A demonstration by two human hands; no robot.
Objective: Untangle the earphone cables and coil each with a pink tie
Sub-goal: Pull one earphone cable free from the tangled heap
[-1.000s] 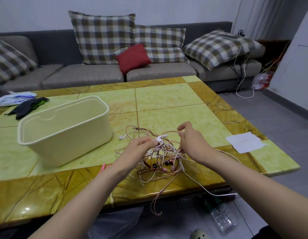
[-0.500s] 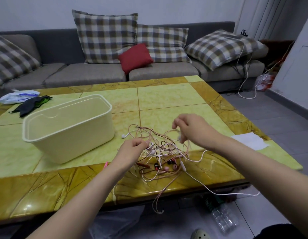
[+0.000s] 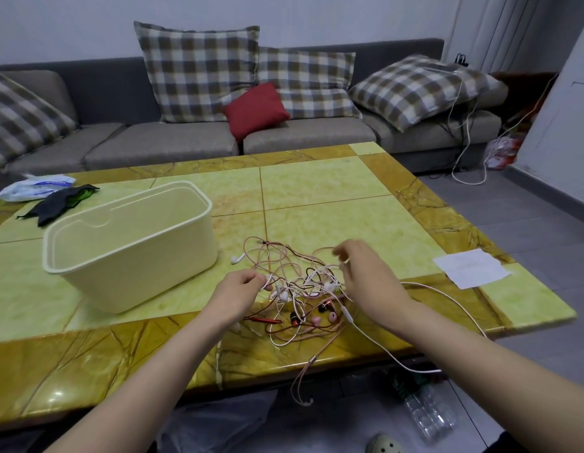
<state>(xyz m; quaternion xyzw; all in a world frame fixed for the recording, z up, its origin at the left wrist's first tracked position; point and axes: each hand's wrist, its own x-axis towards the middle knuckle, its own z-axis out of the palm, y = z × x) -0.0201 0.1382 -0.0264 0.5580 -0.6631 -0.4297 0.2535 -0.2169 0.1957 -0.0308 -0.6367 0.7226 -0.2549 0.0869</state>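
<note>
Head view: both bare hands work at a heap of wires near the front edge of the table (image 3: 316,191).
left hand (image 3: 238,295): fingers curled, thumb and fingertips pinching a white strand at the left side of the heap, low over the tabletop.
right hand (image 3: 370,279): raised a little above the heap and blurred; fingers bent, tips closed on a thin pinkish strand at the heap's far side.
earphone cables (image 3: 303,289): one knotted mass of white, rose-gold and dark red wire lying between the two hands.
white earbud (image 3: 237,258): lies loose at the heap's far left, near the bin.
red-and-black earbuds (image 3: 295,317): at the near side of the heap, beside the pink earbuds (image 3: 332,317).
white cable (image 3: 447,295): leaves the heap to the right, passes behind the right forearm and loops below the table edge.
rose-gold cable (image 3: 303,380): hangs over the front edge toward the floor.
cream bin (image 3: 137,273): upright on the table, left of the heap, apart from it.
paper sheet (image 3: 472,268): flat at the table's right edge.
black cloth (image 3: 55,204): far left corner of the table, beside a white and blue packet (image 3: 35,188).
sofa (image 3: 173,142): behind the table, with checked cushions and a red cushion (image 3: 256,109).
plastic bottle (image 3: 427,413): on the floor under the table's front edge.
</note>
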